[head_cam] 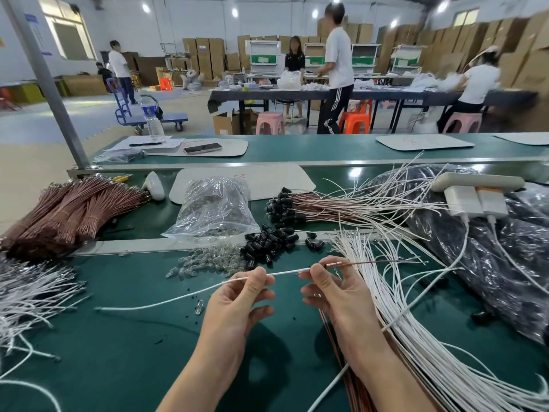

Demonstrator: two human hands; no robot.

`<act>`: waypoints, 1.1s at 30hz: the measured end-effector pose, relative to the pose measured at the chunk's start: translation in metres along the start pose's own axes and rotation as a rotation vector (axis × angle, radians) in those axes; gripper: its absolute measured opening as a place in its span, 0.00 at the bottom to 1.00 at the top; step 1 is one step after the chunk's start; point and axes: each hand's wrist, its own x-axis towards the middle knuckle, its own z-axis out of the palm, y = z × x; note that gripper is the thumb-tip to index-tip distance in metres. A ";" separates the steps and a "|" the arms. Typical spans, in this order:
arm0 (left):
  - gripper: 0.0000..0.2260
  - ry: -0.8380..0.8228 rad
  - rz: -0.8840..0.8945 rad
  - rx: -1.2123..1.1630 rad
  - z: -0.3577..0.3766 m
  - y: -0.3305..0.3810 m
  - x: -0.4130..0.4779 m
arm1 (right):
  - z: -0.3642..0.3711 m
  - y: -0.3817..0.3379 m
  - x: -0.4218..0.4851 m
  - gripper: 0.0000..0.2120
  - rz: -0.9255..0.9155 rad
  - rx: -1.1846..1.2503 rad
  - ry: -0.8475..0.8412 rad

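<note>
Left hand (237,298): pinches white wire (285,273) above the green worktop (133,352), near its front edge.
Right hand (335,292): pinches brown wire (353,264) where it meets the white wire.

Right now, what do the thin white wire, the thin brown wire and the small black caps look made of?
The thin white wire, pinched by the left hand: matte white sheath, likely woven or plastic insulation; it bends softly. The thin brown wire, in the right hand: glossy reddish-brown plastic insulation, probably. The small black caps: shiny moulded plastic, with highlights.
</note>
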 end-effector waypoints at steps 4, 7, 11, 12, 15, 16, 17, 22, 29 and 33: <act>0.08 -0.028 -0.013 -0.002 0.003 -0.001 -0.003 | 0.004 0.004 -0.003 0.21 -0.050 -0.160 -0.023; 0.08 -0.052 -0.032 -0.028 0.005 -0.003 -0.004 | 0.006 0.007 -0.004 0.20 -0.092 -0.239 -0.054; 0.08 -0.114 -0.058 -0.014 0.006 -0.007 -0.004 | 0.006 0.011 -0.005 0.25 -0.116 -0.367 -0.079; 0.09 -0.128 -0.066 -0.008 0.007 -0.008 -0.004 | 0.006 0.013 -0.006 0.25 -0.118 -0.388 -0.085; 0.08 -0.104 -0.087 -0.016 0.008 -0.010 -0.004 | 0.005 0.013 -0.009 0.21 -0.146 -0.409 -0.120; 0.09 -0.078 -0.085 -0.022 0.008 -0.010 -0.003 | 0.005 0.012 -0.010 0.20 -0.150 -0.410 -0.146; 0.12 -0.052 -0.079 -0.028 0.007 -0.010 -0.002 | 0.006 0.012 -0.011 0.18 -0.149 -0.418 -0.174; 0.14 -0.049 -0.029 -0.026 0.004 -0.008 -0.001 | 0.008 0.011 -0.011 0.07 -0.142 -0.444 -0.186; 0.07 -0.096 0.012 -0.021 0.007 -0.007 -0.004 | 0.008 0.004 -0.010 0.13 -0.073 -0.214 -0.147; 0.09 -0.052 0.032 0.014 0.009 -0.007 -0.003 | 0.007 0.003 -0.010 0.13 -0.055 -0.148 -0.147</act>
